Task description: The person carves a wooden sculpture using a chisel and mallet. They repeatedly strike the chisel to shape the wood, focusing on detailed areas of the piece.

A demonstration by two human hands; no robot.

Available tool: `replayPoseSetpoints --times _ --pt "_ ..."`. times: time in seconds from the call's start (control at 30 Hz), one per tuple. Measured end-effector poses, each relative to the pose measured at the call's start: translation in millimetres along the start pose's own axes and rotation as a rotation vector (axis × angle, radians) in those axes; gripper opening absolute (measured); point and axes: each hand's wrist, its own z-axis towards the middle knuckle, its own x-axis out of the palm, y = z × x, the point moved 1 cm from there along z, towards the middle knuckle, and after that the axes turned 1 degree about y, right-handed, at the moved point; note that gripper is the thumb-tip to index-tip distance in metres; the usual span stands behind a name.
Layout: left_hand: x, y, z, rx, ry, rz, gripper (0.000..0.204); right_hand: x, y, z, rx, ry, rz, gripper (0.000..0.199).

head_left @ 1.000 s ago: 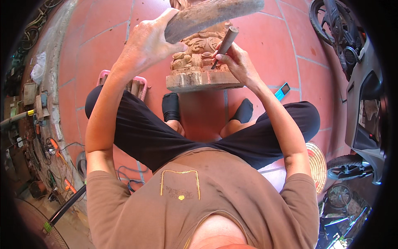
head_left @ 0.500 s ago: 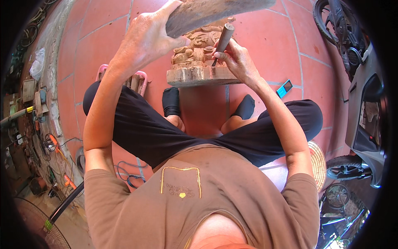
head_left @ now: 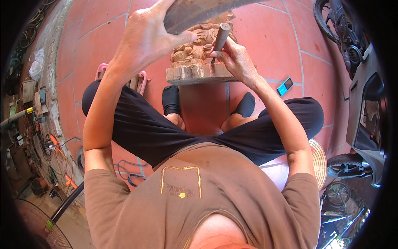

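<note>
My left hand [head_left: 147, 37] is closed around the left end of a thick, grey-brown wooden mallet [head_left: 199, 11], raised close to the view and cut off by the top edge. Lower right of it, my right hand [head_left: 235, 58] grips a chisel [head_left: 221, 39] with a round, dark handle, butt end up. The chisel's tip points down at the near part of a brown wood carving [head_left: 192, 54] with scrolled relief. This carving has a thick, flat-edged base [head_left: 199, 75] and lies in front of my feet. The mallet hides its far part.
A blue phone [head_left: 285, 86] lies on the red tiled floor [head_left: 273, 45] to the right. Beside my left knee is a pink-rimmed holder [head_left: 143, 81] with wooden handles. A motorbike [head_left: 367, 112] stands far right; tools and cables line the left wall; a fan [head_left: 39, 224] is lower left.
My left hand and the mallet have moved up and slightly left, showing larger. My right hand and the chisel have shifted a little to the left, still at the carving.
</note>
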Motion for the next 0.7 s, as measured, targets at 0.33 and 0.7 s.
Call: replayPoseSetpoints --times 0.33,0.7 --pt "3 11 -3 0.133 -0.138 -0.187 0.062 2 -6 -1 0.003 0.003 -0.065 0.024" --pt "14 34 -8 0.068 0.118 0.302 0.066 8 -8 2 -0.170 -0.032 -0.123 0.028"
